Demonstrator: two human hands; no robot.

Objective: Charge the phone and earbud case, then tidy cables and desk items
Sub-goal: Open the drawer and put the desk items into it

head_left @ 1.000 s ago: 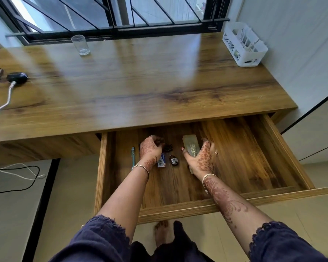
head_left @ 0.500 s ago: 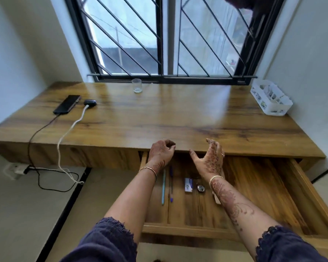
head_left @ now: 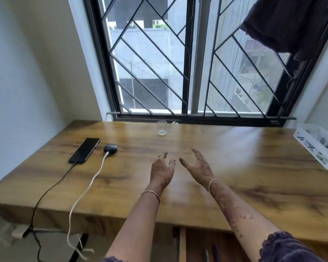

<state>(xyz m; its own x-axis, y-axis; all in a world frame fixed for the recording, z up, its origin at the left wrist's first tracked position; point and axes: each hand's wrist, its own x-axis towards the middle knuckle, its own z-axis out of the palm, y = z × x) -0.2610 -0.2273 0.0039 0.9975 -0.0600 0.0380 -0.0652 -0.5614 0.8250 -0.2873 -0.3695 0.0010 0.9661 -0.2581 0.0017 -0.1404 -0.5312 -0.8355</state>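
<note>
A black phone (head_left: 84, 150) lies flat at the desk's left, with a black cable (head_left: 51, 186) plugged into its near end. Beside it sits a dark earbud case (head_left: 110, 148) with a white cable (head_left: 87, 188) attached. Both cables run off the front edge down to a wall socket (head_left: 19, 230). My left hand (head_left: 162, 168) and my right hand (head_left: 198, 166) hover side by side over the middle of the wooden desk (head_left: 235, 167), fingers spread and relaxed, holding nothing.
A clear glass (head_left: 162, 128) stands near the window. A white plastic basket (head_left: 318, 146) sits at the desk's far right. The open drawer (head_left: 182, 244) shows at the bottom edge with pens (head_left: 207, 255) inside. Dark cloth (head_left: 288, 23) hangs at the window's upper right.
Both hands have lifted out of the drawer and now hover over the desk top with open fingers. The view has tilted upward, so the drawer is mostly out of sight.
</note>
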